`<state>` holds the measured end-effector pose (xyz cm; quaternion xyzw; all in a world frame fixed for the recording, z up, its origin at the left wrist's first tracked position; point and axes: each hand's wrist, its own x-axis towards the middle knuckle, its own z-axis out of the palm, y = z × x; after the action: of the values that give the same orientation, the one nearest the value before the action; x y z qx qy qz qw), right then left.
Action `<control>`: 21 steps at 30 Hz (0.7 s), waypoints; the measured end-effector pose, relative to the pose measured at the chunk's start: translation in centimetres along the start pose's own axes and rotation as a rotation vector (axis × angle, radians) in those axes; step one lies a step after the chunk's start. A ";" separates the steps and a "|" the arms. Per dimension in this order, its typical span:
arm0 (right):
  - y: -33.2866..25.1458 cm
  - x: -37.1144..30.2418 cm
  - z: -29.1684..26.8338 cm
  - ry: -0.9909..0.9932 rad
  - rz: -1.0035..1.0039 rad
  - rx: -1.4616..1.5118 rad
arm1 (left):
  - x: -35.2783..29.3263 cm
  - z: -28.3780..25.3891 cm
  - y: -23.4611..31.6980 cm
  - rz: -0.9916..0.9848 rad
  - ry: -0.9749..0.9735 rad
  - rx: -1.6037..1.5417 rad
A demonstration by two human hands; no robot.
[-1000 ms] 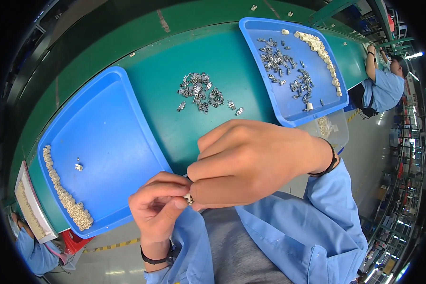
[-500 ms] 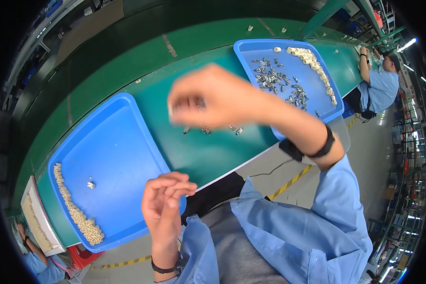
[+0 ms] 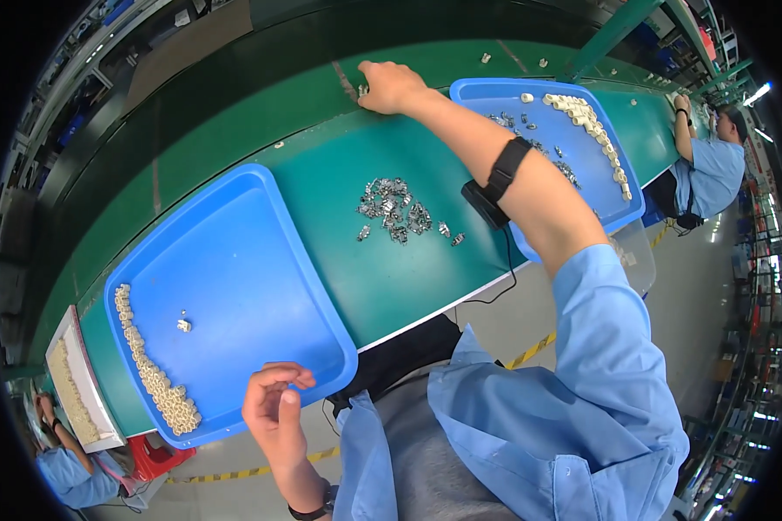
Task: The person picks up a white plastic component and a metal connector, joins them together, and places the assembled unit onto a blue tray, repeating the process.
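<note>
My right hand reaches out over the far green belt, fingers bent down around a small whitish part that shows at the fingertips. My left hand hovers by the near edge of the left blue tray, fingers loosely curled and thumb apart, nothing seen in it. Inside that tray, cream-coloured small parts line the left side, and one lone piece lies off by itself. Small metal parts form a loose pile on the green tabletop between the trays.
At right, my right forearm crosses a second blue tray with metal parts and a row of white cylindrical pieces. A white box of cream parts stands far left. Co-workers sit at both ends. A green post rises behind.
My right hand has moved from above the metal pile to the far belt, uncovering the pile. My left hand has shifted slightly left and down.
</note>
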<state>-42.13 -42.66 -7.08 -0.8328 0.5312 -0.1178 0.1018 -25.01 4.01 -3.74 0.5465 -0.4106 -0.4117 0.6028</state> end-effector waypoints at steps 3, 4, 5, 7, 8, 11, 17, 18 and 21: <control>-2.2 -4.3 -3.1 0.073 -0.174 -0.113 | 0.0 -1.9 0.2 0.009 0.007 0.044; -2.1 -6.2 -4.0 0.073 -0.163 -0.124 | 0.3 -2.6 0.4 0.032 0.012 0.074; -1.8 -8.5 -4.8 -0.026 -0.235 -0.148 | 0.7 -3.3 0.5 0.056 0.018 0.105; -2.2 -12.6 -6.1 -0.128 -0.310 -0.175 | 1.6 -5.1 0.5 0.077 0.052 0.129; -2.7 -14.5 -6.4 -0.271 -0.262 -0.189 | 1.9 -5.9 0.4 0.097 0.095 0.164; -2.2 -16.1 -5.5 -0.372 -0.216 -0.166 | 2.2 -6.3 -0.4 0.111 0.151 0.147; -1.2 -16.8 -3.1 -0.162 -0.318 0.011 | 0.3 -6.9 -1.3 0.068 0.152 0.084; -1.4 -16.8 -3.3 -0.163 -0.333 0.005 | -0.2 -7.1 -1.4 0.072 0.167 0.079; -1.9 -17.1 -3.7 -0.207 -0.242 0.106 | -2.0 -8.3 -1.8 0.039 0.256 0.106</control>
<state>-48.62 -26.54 -4.50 -0.8920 0.4066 -0.0706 0.1847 -17.93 8.43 -6.16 0.6175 -0.3621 -0.3047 0.6282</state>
